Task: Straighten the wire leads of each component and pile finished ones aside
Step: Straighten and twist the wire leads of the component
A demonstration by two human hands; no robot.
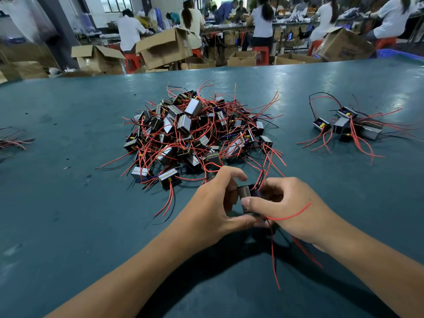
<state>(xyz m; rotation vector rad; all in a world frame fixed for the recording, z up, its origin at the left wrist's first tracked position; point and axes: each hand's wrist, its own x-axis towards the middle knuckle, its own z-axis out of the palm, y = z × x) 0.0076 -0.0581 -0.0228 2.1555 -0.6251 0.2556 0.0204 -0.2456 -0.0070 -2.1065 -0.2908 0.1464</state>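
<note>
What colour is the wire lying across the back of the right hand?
Red wire, clearest in the head view.

- Work surface: teal-green table with a matte mat-like top, scuffed, small dark specks and bits scattered on the left half.
- Centre: big heap of components, small metal-and-black blocks, red and black leads sticking out in all directions and tangled together.
- One component sits at the heap's near edge, its red and black leads trailing toward the viewer across the table.
- Right: smaller pile, well apart from the heap, a handful of the same blocks, leads fanned out mostly to the near side.
- Far left edge: a bunch of loose wire ends, mostly cut off by the frame.
</note>
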